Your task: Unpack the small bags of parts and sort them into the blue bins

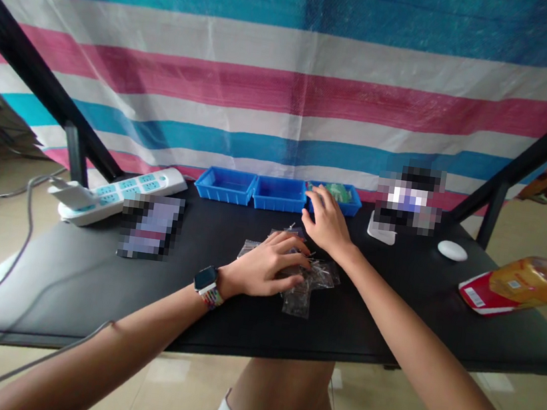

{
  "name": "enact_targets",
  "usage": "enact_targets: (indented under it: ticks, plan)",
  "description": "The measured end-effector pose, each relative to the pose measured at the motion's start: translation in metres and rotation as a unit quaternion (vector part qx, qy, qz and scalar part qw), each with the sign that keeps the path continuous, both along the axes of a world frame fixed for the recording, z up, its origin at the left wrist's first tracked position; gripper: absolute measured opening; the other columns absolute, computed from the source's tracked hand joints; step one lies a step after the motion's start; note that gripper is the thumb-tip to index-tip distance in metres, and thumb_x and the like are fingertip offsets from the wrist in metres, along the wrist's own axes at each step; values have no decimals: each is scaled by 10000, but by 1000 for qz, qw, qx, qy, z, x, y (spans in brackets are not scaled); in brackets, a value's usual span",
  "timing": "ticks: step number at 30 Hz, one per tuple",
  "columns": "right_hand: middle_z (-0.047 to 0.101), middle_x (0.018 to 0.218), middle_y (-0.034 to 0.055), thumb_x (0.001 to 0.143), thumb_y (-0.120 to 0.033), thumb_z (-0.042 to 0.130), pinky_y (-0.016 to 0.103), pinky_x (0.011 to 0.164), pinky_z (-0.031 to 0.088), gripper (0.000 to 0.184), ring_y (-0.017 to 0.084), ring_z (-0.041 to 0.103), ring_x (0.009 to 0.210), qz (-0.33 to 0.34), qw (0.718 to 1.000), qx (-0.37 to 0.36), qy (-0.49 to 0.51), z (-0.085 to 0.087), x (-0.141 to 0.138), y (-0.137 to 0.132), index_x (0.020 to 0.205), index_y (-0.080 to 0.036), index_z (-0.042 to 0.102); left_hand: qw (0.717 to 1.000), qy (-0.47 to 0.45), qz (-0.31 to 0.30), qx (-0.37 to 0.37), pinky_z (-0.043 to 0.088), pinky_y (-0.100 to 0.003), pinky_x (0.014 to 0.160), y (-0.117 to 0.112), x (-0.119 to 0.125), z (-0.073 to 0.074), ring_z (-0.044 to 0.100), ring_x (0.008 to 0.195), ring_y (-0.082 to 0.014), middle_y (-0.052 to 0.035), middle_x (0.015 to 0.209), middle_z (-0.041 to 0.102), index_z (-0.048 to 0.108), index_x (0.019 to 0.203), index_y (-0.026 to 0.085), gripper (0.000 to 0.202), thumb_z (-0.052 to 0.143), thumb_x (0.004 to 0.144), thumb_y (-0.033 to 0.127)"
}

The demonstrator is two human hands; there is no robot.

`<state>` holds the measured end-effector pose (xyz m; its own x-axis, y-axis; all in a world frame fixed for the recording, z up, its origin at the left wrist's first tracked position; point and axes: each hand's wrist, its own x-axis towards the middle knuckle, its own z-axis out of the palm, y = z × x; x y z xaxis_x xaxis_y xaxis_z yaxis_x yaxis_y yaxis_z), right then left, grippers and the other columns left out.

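My left hand (270,265), with a watch (205,279) on its wrist, rests over a loose pile of small clear plastic bags (297,301) on the black table. Its fingers are spread, and part of the pile is hidden under it. Farther back, my right hand (327,222) is raised with its fingers apart, in front of the blue trays. Nothing shows in its fingers. Three blue trays stand in a row: a left tray (224,194), a middle tray (278,203) and a right tray (352,209). Green packets (338,193) lie in the right one.
A white power strip (155,183) with a plugged-in adapter lies at the left, near a blurred flat object (152,228). At the right are a white oval object (452,251) and a drink bottle (509,284). A striped sheet (268,90) hangs behind the table (140,302).
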<state>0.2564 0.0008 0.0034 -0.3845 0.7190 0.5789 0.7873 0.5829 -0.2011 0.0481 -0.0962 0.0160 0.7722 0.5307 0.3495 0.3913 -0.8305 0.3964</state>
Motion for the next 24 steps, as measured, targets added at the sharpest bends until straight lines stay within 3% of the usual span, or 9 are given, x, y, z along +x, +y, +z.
enact_targets:
  ticks: [3,6,8,11,14,18,24]
  plan:
    - [582,1564,235,1046,-203,527,544,1325,387,476,363,452,1580,1,1000,0,3,-7,13,0,1504,-89,595,1000,-19,-1,-6,450,-529,1205,-1,0,2,591,1368,-342,-133,1394,694,746,1268,244,457,622,1041,620]
    - [604,1551,235,1042,-190,525,579,1325,381,489,372,483,1552,-10,1000,-2,10,-14,23,4,1513,-87,606,997,-62,46,11,453,-516,1207,4,-6,4,601,1372,-318,-132,1397,703,726,1304,232,398,546,1093,517]
    - [636,1522,219,1047,-184,514,589,1326,377,470,368,498,1539,-7,1000,-3,9,-17,29,7,1492,-103,643,984,-89,147,53,454,-526,1202,12,-16,5,607,1364,-309,-136,1394,702,704,1350,226,364,496,1105,396]
    - [684,1479,186,1060,-182,495,604,1314,387,446,358,515,1523,4,1000,1,10,-19,34,11,1458,-142,694,932,-73,333,126,402,-586,1239,31,-41,3,531,1450,-360,-175,1500,633,625,1490,186,462,513,1056,296]
    - [724,1442,164,1063,-160,480,623,1304,390,447,356,517,1520,8,1000,7,15,-20,35,13,1442,-156,716,889,-13,437,137,303,-636,1291,50,-68,-4,373,1595,-420,-179,1632,543,530,1605,174,573,514,1042,279]
    - [744,1425,151,1066,-140,470,617,1288,407,447,351,534,1501,17,999,17,23,-23,35,14,1433,-153,727,891,38,437,116,317,-606,1282,63,-85,-14,440,1538,-409,-156,1565,627,600,1559,150,522,426,1085,282]
    - [747,1415,130,1064,-147,484,624,1280,419,457,361,546,1480,23,998,31,43,-27,34,15,1445,-199,730,890,37,438,122,373,-605,1214,61,-79,-19,504,1396,-392,-152,1505,646,622,1559,217,528,461,1058,256]
